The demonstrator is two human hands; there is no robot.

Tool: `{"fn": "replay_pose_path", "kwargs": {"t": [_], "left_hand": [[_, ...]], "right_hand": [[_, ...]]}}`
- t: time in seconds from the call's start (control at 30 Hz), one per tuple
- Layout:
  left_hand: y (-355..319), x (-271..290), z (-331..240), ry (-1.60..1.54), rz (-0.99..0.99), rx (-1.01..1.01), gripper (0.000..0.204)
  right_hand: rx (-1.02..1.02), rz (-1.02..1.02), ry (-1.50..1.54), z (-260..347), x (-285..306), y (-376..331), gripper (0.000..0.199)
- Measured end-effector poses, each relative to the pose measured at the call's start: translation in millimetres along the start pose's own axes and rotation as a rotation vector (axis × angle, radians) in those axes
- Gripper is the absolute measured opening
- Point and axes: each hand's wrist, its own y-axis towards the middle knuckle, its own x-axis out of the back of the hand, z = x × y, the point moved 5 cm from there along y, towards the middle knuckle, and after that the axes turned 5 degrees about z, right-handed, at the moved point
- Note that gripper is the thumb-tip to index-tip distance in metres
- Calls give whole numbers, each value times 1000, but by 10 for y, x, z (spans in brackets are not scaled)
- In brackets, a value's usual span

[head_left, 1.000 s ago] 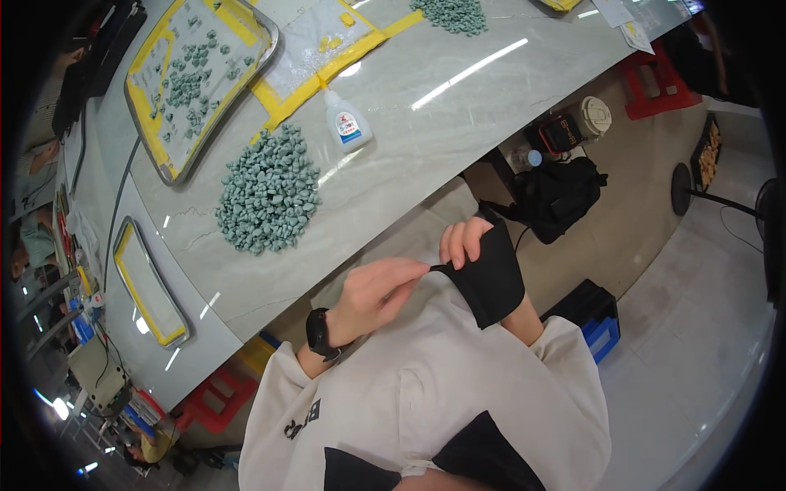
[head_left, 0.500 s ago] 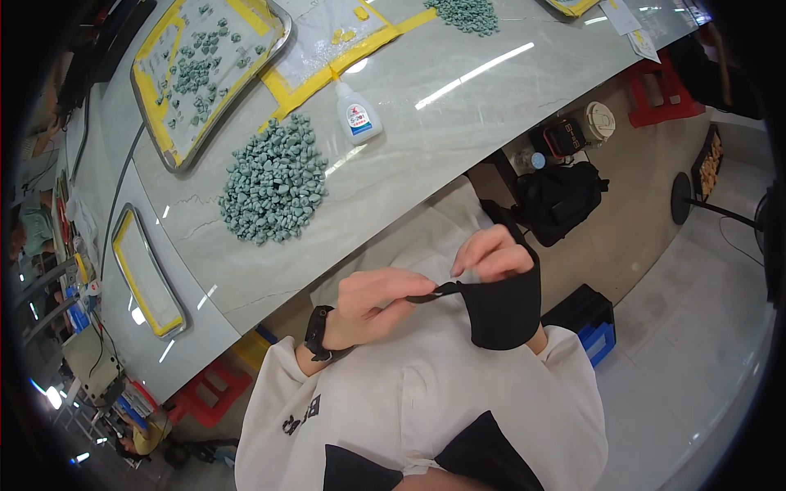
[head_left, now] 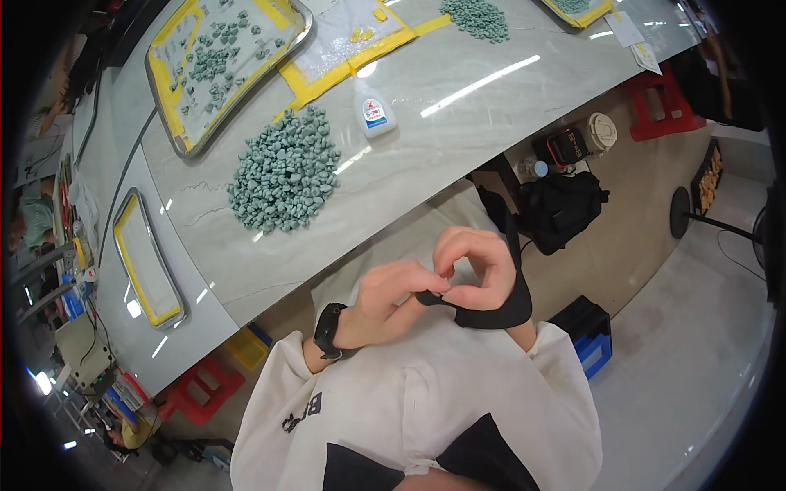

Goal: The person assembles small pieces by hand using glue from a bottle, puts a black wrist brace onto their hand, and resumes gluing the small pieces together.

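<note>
My left hand [head_left: 387,296], with a black watch [head_left: 328,330] on its wrist, pinches the end of a black cuff [head_left: 495,313]. The cuff hangs loosely round my right wrist, below the white sleeve [head_left: 553,360]. My right hand [head_left: 479,263] is curled into a ring, its thumb and forefinger tips meeting the left fingertips at the cuff's end. Whatever small part lies between the fingertips is hidden. Both hands are in front of my body, off the table's near edge.
On the grey table [head_left: 393,176] lie a heap of green stones [head_left: 282,172], a glue bottle [head_left: 375,110], a yellow-edged tray [head_left: 192,147] and a smaller tray [head_left: 147,262]. Under the table sit a black backpack [head_left: 565,204] and red stools [head_left: 667,102]. A black-and-blue crate [head_left: 594,352] stands on the floor.
My right hand has turned and its fingers have come down to the left fingertips. The cuff has tilted flatter. The view has shifted slightly.
</note>
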Motion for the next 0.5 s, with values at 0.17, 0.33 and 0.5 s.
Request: {"fn": "replay_pose_path", "kwargs": {"t": [0.17,0.33,0.5], "left_hand": [[-56,69,112,-99,-138,94,18],[-61,90,159,-181,-191,137,17],[-61,114,165,-174,-197,141,17]], "right_hand": [[-54,69,-11,-21,-22,23,19],[-150,132,-26,57,-29,115,14],[-86,124,32,54,15,121,13]]}}
